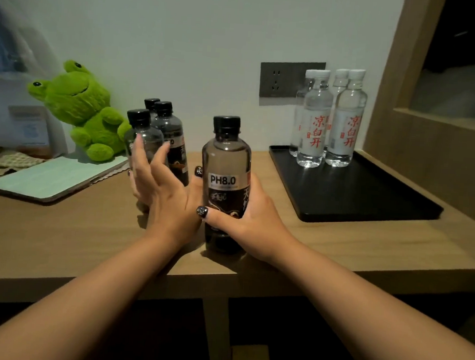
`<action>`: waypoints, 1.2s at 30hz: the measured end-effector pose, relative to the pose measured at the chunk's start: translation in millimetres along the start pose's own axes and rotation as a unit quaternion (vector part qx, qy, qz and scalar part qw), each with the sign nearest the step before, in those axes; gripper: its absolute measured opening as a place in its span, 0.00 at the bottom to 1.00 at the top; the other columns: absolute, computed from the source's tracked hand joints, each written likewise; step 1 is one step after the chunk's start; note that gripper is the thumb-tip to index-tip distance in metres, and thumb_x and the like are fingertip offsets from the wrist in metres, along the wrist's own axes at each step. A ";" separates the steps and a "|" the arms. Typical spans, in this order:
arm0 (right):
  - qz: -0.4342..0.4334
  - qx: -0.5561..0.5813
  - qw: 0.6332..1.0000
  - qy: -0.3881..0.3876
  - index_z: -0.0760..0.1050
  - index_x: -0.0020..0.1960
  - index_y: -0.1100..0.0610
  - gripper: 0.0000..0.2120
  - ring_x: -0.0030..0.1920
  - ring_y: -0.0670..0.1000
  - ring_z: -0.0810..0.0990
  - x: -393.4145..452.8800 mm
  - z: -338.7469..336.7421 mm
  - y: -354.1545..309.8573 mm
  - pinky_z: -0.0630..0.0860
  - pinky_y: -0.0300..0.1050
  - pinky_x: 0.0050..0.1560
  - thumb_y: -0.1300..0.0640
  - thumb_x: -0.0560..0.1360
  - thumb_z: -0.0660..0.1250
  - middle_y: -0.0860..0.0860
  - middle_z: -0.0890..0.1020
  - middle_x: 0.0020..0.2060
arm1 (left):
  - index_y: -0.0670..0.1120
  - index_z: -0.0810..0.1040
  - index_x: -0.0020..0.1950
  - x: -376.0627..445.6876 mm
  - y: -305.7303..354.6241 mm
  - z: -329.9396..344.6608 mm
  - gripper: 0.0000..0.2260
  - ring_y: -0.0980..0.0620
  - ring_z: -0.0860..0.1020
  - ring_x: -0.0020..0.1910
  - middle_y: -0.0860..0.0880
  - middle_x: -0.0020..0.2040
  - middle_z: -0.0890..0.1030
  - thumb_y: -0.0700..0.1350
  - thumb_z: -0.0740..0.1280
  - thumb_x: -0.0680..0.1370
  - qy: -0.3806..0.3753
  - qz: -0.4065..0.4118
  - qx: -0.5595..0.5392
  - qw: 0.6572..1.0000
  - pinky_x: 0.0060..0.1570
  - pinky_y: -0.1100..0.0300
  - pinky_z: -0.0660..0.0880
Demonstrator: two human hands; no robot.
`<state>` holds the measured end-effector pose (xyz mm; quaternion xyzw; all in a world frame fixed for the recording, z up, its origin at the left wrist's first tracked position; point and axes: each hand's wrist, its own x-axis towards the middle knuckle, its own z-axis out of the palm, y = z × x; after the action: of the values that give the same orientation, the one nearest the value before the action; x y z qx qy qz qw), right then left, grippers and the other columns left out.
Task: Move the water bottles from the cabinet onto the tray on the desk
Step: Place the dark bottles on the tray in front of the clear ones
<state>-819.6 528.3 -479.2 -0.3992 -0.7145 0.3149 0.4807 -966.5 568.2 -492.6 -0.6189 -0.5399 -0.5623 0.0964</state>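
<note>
Bare forearms reach in from the near edge over the smooth wooden desk (61, 224). The right hand (256, 222) wraps its fingers and thumb around the lower half of a black-capped bottle (226, 162) with a dark label reading PH8.0, which stands upright near the desk's front edge; its clear upper part shows the liquid inside. The left hand (161, 186) has its fingers spread and curved against the nearest of three more black-capped bottles (161, 136), clustered upright just to the left; whether it actually grips that bottle cannot be told. The nails are dark and glossy.

At the right, a flat, matte black rectangular tray (368, 199) holds four clear plastic bottles (329, 121) with white caps and red characters, grouped at its far end; its near part is bare. At far left, a fuzzy green plush frog (82, 109) sits against the white wall beside a pale green pad (50, 176). A grey socket panel (281, 79) is mounted on the wall.
</note>
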 end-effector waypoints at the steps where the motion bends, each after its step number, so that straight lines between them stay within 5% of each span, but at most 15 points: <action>1: -0.001 0.002 1.000 0.007 0.63 0.68 0.48 0.33 0.59 0.42 0.76 -1.1 -8.2 1.0 0.74 0.37 0.55 0.49 0.68 0.76 0.42 0.76 0.59 | 0.43 0.56 0.73 0.1 4.5 4.5 0.29 0.43 0.46 0.78 0.39 0.78 0.46 0.53 0.59 0.75 -0.003 0.022 0.008 1.000 0.73 0.42 0.41; 5: -0.004 0.006 0.998 0.058 0.63 0.67 0.50 0.33 0.57 0.41 0.78 -2.6 -47.0 2.8 0.77 0.40 0.56 0.50 0.68 0.76 0.44 0.78 0.56 | 0.40 0.54 0.75 -3.5 23.0 21.6 0.33 0.54 0.42 0.78 0.45 0.78 0.45 0.51 0.59 0.73 -0.100 0.164 0.001 0.981 0.73 0.45 0.39; 7: 0.003 0.008 0.997 0.077 0.63 0.67 0.51 0.32 0.56 0.41 0.78 3.1 -69.7 6.7 0.77 0.39 0.55 0.53 0.69 0.76 0.45 0.78 0.56 | 0.44 0.51 0.77 -5.2 30.1 33.3 0.33 0.51 0.43 0.78 0.48 0.79 0.44 0.54 0.57 0.75 -0.166 0.179 0.004 0.970 0.73 0.48 0.39; 11: 0.046 0.020 0.991 0.126 0.65 0.67 0.50 0.29 0.56 0.45 0.78 31.2 -118.0 22.7 0.77 0.46 0.57 0.55 0.70 0.75 0.47 0.78 0.56 | 0.49 0.48 0.78 -4.9 45.8 71.4 0.33 0.53 0.37 0.77 0.51 0.79 0.41 0.57 0.55 0.76 -0.231 0.107 0.005 0.967 0.74 0.49 0.38; 17: 0.109 -0.005 0.980 0.167 0.66 0.65 0.52 0.29 0.52 0.45 0.77 79.6 -161.6 55.2 0.73 0.38 0.48 0.59 0.69 0.76 0.46 0.78 0.53 | 0.43 0.48 0.78 12.2 84.9 153.9 0.32 0.47 0.38 0.78 0.45 0.80 0.43 0.57 0.54 0.80 -0.238 0.020 0.056 0.970 0.75 0.46 0.40; 22: 0.133 -0.029 0.976 0.172 0.71 0.61 0.53 0.29 0.54 0.47 0.80 92.5 -177.1 93.2 0.76 0.51 0.60 0.60 0.64 0.79 0.47 0.81 0.52 | 0.47 0.57 0.77 31.4 82.1 184.0 0.35 0.50 0.56 0.76 0.48 0.76 0.60 0.55 0.65 0.74 -0.260 -0.025 -0.135 0.956 0.74 0.50 0.56; 26: 0.174 -0.027 0.972 0.153 0.75 0.60 0.54 0.28 0.54 0.51 0.82 98.2 -195.0 101.1 0.76 0.54 0.61 0.62 0.62 0.78 0.50 0.83 0.52 | 0.53 0.65 0.71 42.4 83.6 198.0 0.36 0.54 0.69 0.66 0.53 0.67 0.72 0.60 0.64 0.64 -0.304 -0.003 -0.183 0.935 0.67 0.49 0.68; 30: 0.227 -0.023 0.968 0.108 0.77 0.58 0.52 0.25 0.54 0.52 0.82 100.7 -207.0 99.2 0.76 0.54 0.61 0.59 0.63 0.79 0.50 0.84 0.51 | 0.53 0.65 0.71 54.0 80.4 215.8 0.36 0.54 0.69 0.67 0.54 0.67 0.70 0.59 0.64 0.62 -0.312 -0.012 -0.214 0.926 0.67 0.52 0.68; 36: 0.207 -0.057 0.963 0.164 0.75 0.49 0.50 0.16 0.45 0.42 0.80 98.7 -202.6 103.0 0.75 0.38 0.43 0.58 0.67 0.78 0.46 0.82 0.47 | 0.56 0.53 0.77 55.4 70.8 228.8 0.43 0.55 0.62 0.73 0.53 0.77 0.60 0.54 0.69 0.65 -0.383 -0.019 -0.237 0.893 0.68 0.57 0.62</action>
<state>-623.5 677.6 -453.3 -0.6114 -0.5443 0.2960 0.4923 -788.0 737.2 -493.6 -0.7805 -0.3973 -0.3949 -0.2777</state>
